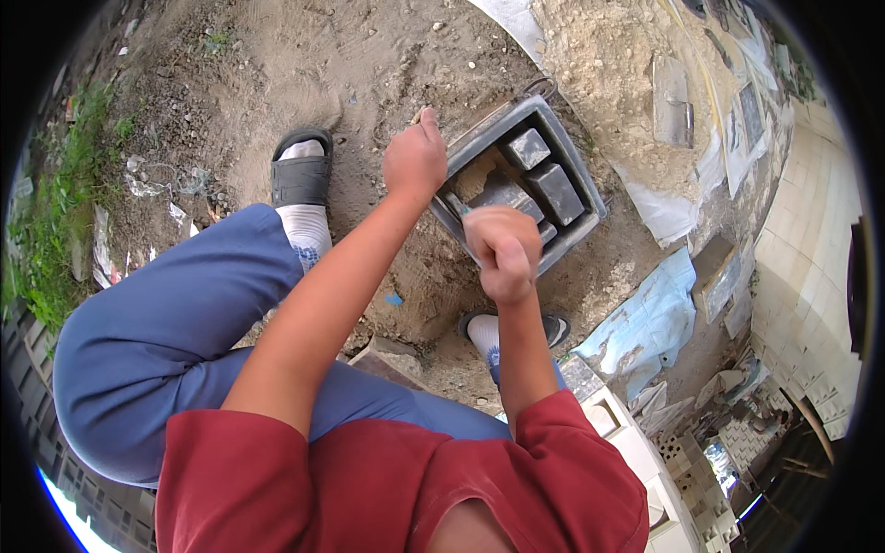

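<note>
- The dark grey rectangular box [573, 155] sits on the sandy ground [369, 55] in front of you, to the right of your sandalled left foot [301, 180].
- Your left hand [415, 158] is curled at the box's left side; you can't tell from this view whether it grips the rim.
- Your right hand [503, 253] is a loose fist over the near edge, a small blue-green tip [465, 210] showing beside it; what, if anything, it holds is hidden.
- The box looks rigid, its walls thick; expect it to be heavy and not to flex.
- The grey blocks inside [528, 148] look hard and solid, so they probably feel dense, with grit making their faces slick.
- The opposite rims seem the best hold; the wire loop [544, 88] at the far corner looks too thin to trust.
</note>
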Motion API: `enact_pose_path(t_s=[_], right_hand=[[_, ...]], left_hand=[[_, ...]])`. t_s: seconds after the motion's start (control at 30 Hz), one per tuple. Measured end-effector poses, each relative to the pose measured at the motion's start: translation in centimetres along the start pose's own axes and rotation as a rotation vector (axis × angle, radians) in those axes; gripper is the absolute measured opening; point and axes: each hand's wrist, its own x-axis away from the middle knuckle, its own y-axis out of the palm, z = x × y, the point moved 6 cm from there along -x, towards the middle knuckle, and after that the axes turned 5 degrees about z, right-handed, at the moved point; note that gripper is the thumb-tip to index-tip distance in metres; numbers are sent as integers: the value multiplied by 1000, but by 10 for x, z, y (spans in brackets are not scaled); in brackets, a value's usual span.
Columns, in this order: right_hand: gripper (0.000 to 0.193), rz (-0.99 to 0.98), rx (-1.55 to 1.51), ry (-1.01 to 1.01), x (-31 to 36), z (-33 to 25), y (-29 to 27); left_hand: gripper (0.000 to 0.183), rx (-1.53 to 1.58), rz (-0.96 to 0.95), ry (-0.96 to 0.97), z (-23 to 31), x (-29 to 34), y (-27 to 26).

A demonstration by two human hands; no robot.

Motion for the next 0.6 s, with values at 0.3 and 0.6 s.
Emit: enact_pose_path(t_s=[0.3, 0.6], right_hand=[[39, 45, -40, 38, 2, -1, -9], [53, 18, -21, 33, 13, -12, 0]], left_hand=[[75, 22, -77, -2, 8, 6, 0], [72, 21, -63, 17, 10, 8, -10]])
